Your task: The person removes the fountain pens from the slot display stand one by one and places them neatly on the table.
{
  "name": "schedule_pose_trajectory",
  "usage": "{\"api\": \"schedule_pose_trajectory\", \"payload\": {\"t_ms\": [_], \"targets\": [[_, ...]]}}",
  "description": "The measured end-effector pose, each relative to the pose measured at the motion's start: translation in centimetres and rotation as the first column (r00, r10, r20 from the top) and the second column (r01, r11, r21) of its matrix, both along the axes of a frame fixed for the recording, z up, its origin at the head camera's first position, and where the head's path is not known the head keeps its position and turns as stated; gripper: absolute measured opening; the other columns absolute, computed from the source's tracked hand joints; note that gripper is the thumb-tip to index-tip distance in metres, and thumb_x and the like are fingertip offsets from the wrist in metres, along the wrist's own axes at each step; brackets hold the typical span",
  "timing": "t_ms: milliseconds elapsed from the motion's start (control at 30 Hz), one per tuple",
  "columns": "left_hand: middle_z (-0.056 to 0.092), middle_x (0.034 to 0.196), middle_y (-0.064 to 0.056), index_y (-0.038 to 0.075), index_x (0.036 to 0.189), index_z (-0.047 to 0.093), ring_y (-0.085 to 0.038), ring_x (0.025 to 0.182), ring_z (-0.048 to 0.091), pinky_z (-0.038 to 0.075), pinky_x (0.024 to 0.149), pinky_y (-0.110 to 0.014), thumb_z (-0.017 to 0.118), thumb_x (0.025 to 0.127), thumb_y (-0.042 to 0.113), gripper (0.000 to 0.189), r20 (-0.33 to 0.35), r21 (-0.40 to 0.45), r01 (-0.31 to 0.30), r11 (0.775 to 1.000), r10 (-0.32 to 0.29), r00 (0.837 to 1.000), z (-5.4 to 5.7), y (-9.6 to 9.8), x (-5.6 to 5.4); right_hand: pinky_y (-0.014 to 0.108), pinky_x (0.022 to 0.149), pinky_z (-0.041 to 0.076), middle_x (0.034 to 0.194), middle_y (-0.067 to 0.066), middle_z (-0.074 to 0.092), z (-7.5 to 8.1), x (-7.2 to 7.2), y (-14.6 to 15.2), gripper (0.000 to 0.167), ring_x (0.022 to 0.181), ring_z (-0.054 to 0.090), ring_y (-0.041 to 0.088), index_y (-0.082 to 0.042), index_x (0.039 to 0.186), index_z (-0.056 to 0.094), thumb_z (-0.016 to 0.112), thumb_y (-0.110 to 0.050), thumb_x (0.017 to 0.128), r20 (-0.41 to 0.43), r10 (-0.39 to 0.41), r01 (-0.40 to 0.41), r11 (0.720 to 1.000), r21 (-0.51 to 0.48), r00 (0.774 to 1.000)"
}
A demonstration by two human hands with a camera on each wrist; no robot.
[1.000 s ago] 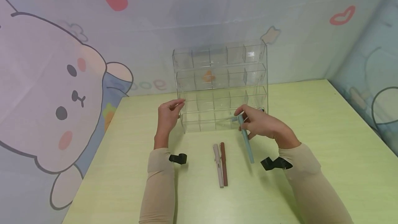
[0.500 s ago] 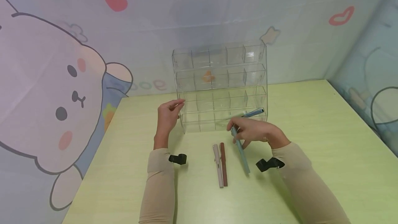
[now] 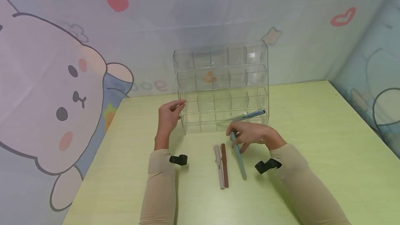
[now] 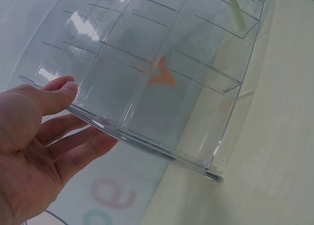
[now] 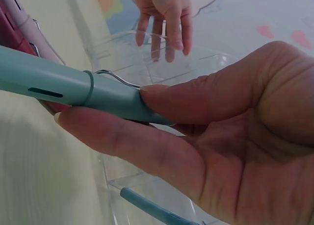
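In the head view my right hand (image 3: 250,134) pinches a teal clip pen (image 3: 239,157) near its clip end, thumb against fingers. The pen slants toward me, just right of a reddish-brown pen (image 3: 224,166) and a pale pinkish-grey pen (image 3: 219,167) lying side by side on the table. My left hand (image 3: 170,115) grips the left side edge of a clear tiered rack (image 3: 206,101); in the left wrist view the thumb and index finger pinch that edge (image 4: 93,118). A blue pen (image 3: 256,113) leans in the rack's lowest tier, beside a pale green stick-like piece (image 4: 235,12).
The rack has several tiers split into small compartments and stands at the back of the light yellow-green table (image 3: 125,169). A printed cloth (image 3: 150,27) hangs right behind it. Black wrist cameras (image 3: 268,166) jut inward from both sleeves.
My right hand has moved left and toward me with the teal pen, away from the rack's lowest tier, uncovering the blue pen there. The left hand stays on the rack.
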State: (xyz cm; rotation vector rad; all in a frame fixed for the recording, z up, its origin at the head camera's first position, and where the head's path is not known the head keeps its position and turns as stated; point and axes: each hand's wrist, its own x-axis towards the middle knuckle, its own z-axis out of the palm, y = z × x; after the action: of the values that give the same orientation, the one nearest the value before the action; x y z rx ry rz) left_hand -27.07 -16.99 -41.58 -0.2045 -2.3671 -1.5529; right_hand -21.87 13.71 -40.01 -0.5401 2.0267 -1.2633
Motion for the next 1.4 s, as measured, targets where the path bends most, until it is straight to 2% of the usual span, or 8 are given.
{"api": "schedule_pose_trajectory", "payload": {"t_ms": [167, 367, 533, 700, 1033, 1400], "targets": [[0.071, 0.119, -0.008, 0.009, 0.114, 0.077, -0.024, 0.105, 0.069, 0.061, 0.069, -0.035, 0.068, 0.098, 0.015, 0.019, -0.002, 0.004, 0.002, 1.000, -0.002, 1.000, 0.1, -0.1, 0.0, 0.043, 0.072, 0.061, 0.110, 0.029, 0.051, -0.4, -0.1, -0.5, 0.031, 0.094, 0.066, 0.035, 0.012, 0.123, 0.046, 0.056, 0.015, 0.093, 0.016, -0.004, 0.004, 1.000, 0.000, 1.000], [0.071, 0.119, -0.008, 0.009, 0.114, 0.077, -0.023, 0.104, 0.069, 0.061, 0.070, -0.037, 0.068, 0.098, 0.014, 0.019, 0.003, 0.002, 0.002, 1.000, -0.002, 1.000, 0.1, 0.0, 0.1, 0.043, 0.072, 0.062, 0.112, 0.026, 0.051, -1.1, -0.5, -0.4, 0.030, 0.091, 0.064, 0.030, 0.013, 0.122, 0.048, 0.055, 0.014, 0.093, 0.021, -0.031, 0.031, 1.000, 0.000, 0.999], [0.071, 0.119, -0.008, 0.010, 0.114, 0.077, -0.023, 0.104, 0.069, 0.061, 0.069, -0.035, 0.068, 0.098, 0.015, 0.019, 0.000, 0.000, 0.002, 1.000, -0.002, 1.000, 0.1, 0.0, 0.0, 0.042, 0.073, 0.062, 0.106, 0.020, 0.054, -1.6, -0.8, -0.5, 0.029, 0.088, 0.063, 0.027, 0.012, 0.119, 0.052, 0.057, 0.012, 0.091, 0.003, -0.044, 0.043, 0.998, 0.049, 0.999], [0.071, 0.119, -0.009, 0.009, 0.114, 0.077, -0.025, 0.104, 0.069, 0.061, 0.068, -0.034, 0.069, 0.098, 0.014, 0.019, -0.006, 0.005, 0.004, 1.000, -0.003, 1.000, 0.0, -0.1, 0.1, 0.041, 0.072, 0.061, 0.097, 0.019, 0.056, -2.1, -0.8, -0.9, 0.029, 0.081, 0.064, 0.026, 0.013, 0.116, 0.054, 0.058, 0.015, 0.087, -0.002, -0.052, 0.052, 0.995, 0.080, 0.999], [0.072, 0.116, -0.009, 0.007, 0.114, 0.077, -0.024, 0.103, 0.070, 0.060, 0.066, -0.029, 0.068, 0.098, 0.014, 0.020, -0.020, 0.004, 0.006, 1.000, -0.006, 1.000, -0.1, 0.0, 0.0, 0.036, 0.070, 0.061, 0.091, 0.014, 0.058, -2.3, -0.3, -1.6, 0.021, 0.077, 0.066, 0.022, 0.011, 0.105, 0.060, 0.062, 0.017, 0.085, -0.068, -0.043, 0.053, 0.987, 0.150, 0.997], [0.071, 0.120, -0.009, 0.005, 0.115, 0.076, -0.025, 0.103, 0.069, 0.059, 0.065, -0.026, 0.068, 0.098, 0.014, 0.021, -0.021, -0.001, 0.008, 1.000, -0.008, 1.000, -0.1, -0.1, 0.1, 0.031, 0.060, 0.058, 0.084, 0.009, 0.063, -2.5, -0.1, -2.1, 0.015, 0.066, 0.064, 0.017, 0.005, 0.097, 0.067, 0.068, 0.012, 0.083, -0.179, 0.029, 0.018, 0.967, 0.253, 0.983]]}}
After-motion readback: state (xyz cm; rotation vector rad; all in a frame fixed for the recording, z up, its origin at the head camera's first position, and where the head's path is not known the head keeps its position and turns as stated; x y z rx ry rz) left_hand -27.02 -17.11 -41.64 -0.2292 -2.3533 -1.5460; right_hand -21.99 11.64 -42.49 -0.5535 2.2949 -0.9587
